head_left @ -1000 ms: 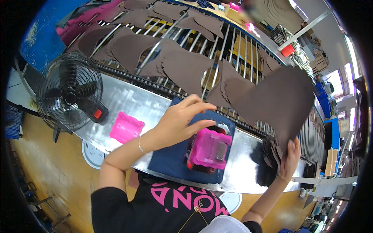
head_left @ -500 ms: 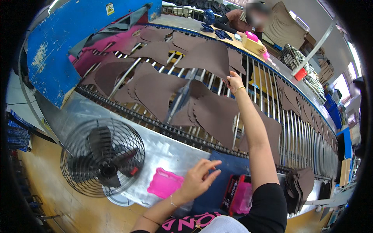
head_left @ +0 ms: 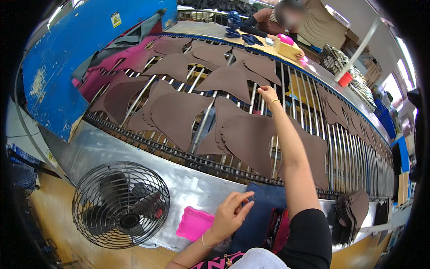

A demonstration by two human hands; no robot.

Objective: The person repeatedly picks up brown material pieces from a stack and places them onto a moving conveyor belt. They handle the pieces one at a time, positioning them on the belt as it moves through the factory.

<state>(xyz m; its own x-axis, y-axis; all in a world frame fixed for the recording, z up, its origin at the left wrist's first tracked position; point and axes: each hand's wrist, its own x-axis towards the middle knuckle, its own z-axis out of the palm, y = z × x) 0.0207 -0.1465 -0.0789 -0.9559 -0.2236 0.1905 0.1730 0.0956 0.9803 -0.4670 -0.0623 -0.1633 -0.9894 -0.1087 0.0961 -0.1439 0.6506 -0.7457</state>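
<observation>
- A black wire-guard fan (head_left: 121,205) is seen at the far left, standing on the metal counter (head_left: 96,150), with a pink tray (head_left: 194,223) just beside it.
- The left hand (head_left: 229,215) is held half open over the dark blue cloth (head_left: 262,210); its fingertips seem to pinch something small, but what it is cannot be told.
- The brown cut pieces (head_left: 248,134) are laid flat on the roller conveyor (head_left: 286,98), some overlapping.
- The right hand (head_left: 268,93) is stretched far out, fingers narrow, touching the edge of one brown piece.
- For a good placing, the piece should be laid flat and clear of its neighbours.
- The stack of brown pieces (head_left: 354,213) at the right is partly cut off behind the arm.
</observation>
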